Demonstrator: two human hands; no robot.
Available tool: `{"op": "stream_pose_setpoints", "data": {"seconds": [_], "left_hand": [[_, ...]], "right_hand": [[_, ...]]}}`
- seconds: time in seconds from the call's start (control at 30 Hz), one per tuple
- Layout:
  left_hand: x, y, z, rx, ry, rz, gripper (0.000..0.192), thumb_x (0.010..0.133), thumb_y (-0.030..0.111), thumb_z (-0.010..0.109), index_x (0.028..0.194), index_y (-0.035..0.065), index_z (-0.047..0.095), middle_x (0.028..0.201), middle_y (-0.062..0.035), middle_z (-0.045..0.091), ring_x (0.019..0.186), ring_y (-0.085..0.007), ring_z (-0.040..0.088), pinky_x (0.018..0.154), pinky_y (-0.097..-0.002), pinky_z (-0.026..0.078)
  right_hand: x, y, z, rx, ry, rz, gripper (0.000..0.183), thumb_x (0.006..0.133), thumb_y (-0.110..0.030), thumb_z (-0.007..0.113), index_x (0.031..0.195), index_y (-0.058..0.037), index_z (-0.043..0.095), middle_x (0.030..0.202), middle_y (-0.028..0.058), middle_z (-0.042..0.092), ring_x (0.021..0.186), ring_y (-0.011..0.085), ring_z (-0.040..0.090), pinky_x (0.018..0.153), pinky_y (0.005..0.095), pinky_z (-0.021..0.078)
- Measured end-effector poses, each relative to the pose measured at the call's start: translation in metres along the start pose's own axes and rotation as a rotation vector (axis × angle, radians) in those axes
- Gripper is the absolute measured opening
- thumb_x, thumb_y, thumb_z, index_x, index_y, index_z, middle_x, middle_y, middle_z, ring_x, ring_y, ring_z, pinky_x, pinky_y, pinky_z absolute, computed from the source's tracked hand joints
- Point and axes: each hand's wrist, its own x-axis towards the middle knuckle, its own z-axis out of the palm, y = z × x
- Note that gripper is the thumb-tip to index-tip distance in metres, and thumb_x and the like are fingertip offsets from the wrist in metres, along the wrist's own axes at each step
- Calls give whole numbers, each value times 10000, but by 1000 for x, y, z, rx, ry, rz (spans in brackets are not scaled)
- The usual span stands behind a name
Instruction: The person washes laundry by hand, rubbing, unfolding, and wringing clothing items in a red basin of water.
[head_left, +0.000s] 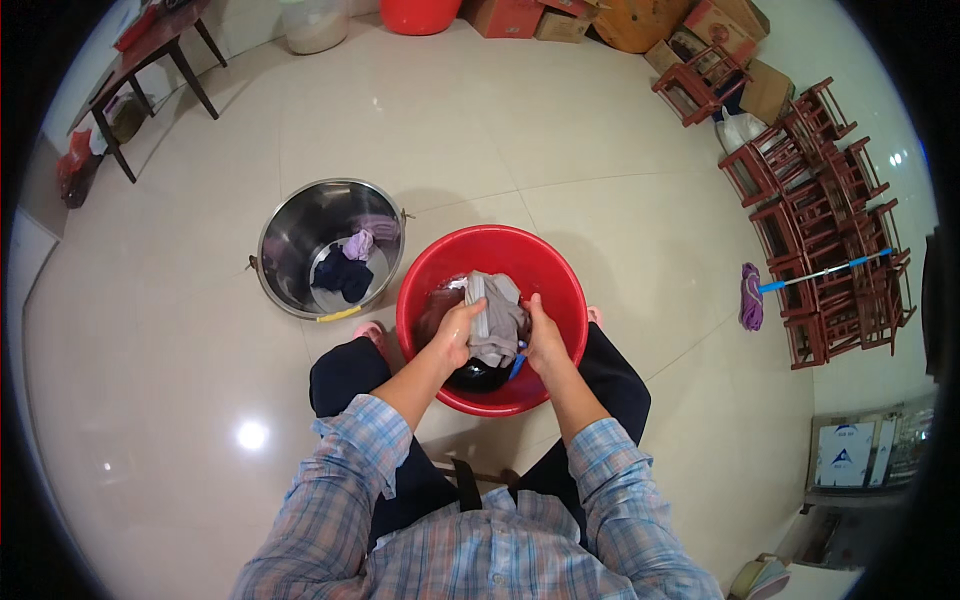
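Over a red plastic basin (491, 235) on the floor between my legs, a bunched grey garment (495, 319) is held up. My left hand (453, 334) grips its left side, with the thumb on top along a paler band. At the garment's right edge is my right hand (544, 336), thumb up and fingers mostly hidden behind the cloth; it appears to hold that side. Dark liquid or dark cloth (477, 375) lies in the basin below, and I cannot tell which. A small blue object (517, 364) shows near my right hand.
Left of the basin stands a steel bucket (271, 225) with a yellow handle grip (339, 313), holding dark cloth (342, 273) and lilac cloth (358, 245). Stacked wooden stools (814, 225) and a purple-headed mop (751, 297) line the right wall. Cardboard boxes (510, 16) sit at the back.
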Motion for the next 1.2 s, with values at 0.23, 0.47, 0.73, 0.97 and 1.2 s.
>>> {"op": "stream_pose_setpoints", "data": {"seconds": [0.23,0.47,0.73,0.97,1.2], "left_hand": [[9,-4,-5,50,184,178,358,886,367,490,1101,83,524,1014,-73,582,903,-197,566,770,-362,470],[16,-20,-12,131,246,226,347,908,348,444,1084,60,523,998,-80,584,866,-188,571,731,-335,475],[13,-5,-13,9,167,187,363,914,342,427,1143,70,498,1095,-101,560,996,-240,550,832,-413,459],[21,5,-26,93,173,100,334,898,315,458,1119,72,512,1067,-124,579,950,-284,572,816,-446,470],[23,10,-31,237,162,53,315,888,264,471,1120,53,508,1056,-123,577,940,-264,572,791,-431,478]], "right_hand": [[-28,11,50,-745,277,-725,361,868,-304,480,992,24,564,875,224,596,832,324,589,762,361,447],[-16,10,55,-1165,286,-799,364,897,-341,392,801,-15,522,746,232,573,665,402,565,621,494,443],[21,-7,-1,-689,141,-396,480,857,-460,465,880,0,599,794,153,616,777,280,595,691,372,437],[-8,-27,-25,-661,-323,-311,566,851,-405,520,1227,4,413,1184,133,482,1072,204,476,900,278,375],[-36,-47,-6,-1717,-233,-503,539,693,-167,604,1211,-193,457,1074,173,524,932,324,565,785,388,471]]}}
